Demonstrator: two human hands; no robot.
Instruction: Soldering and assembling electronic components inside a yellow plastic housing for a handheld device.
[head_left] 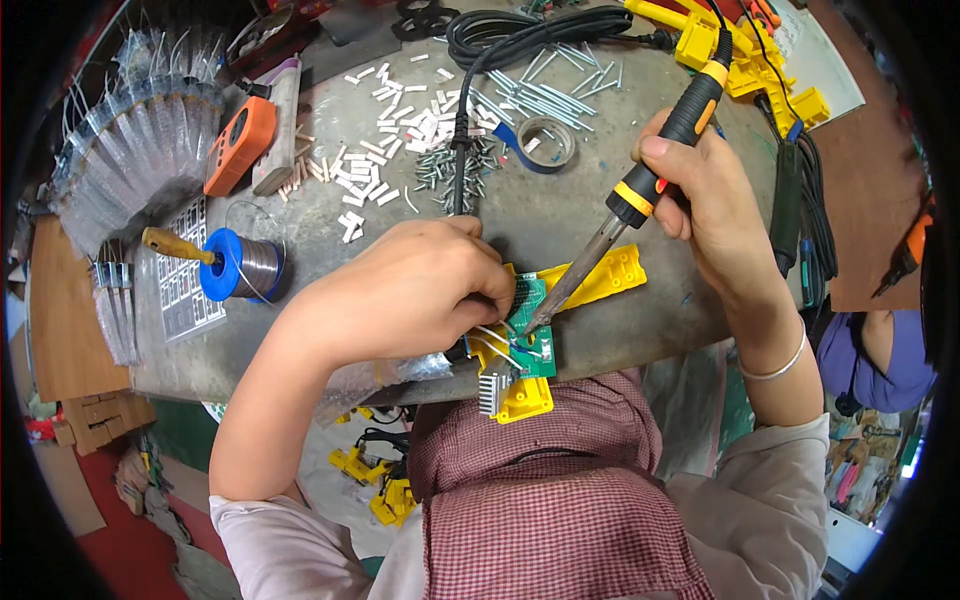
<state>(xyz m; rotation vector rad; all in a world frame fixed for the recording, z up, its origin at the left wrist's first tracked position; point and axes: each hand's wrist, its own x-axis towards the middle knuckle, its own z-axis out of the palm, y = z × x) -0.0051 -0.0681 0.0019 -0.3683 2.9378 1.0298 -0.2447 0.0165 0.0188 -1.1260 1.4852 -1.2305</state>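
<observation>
My right hand (695,190) is closed around the black and yellow handle of a soldering iron (632,195), whose metal tip points down to the left. That tip meets a green circuit board (540,363) near some white wires (495,345). The board rests on a yellow plastic housing (605,280) at the table's near edge, and a finned silver heat sink (490,393) stands at the board's lower left. My left hand (430,285) is closed in a pinch over the wires beside the board; its fingertips are partly hidden.
A blue solder spool (228,265) stands at left, by an orange meter (240,147). Behind are white sleeve pieces (365,175), screws (450,180), blue tape (545,145) and coiled black cable (500,40). Bagged parts (135,145) fan out far left; yellow housings (735,60) lie far right.
</observation>
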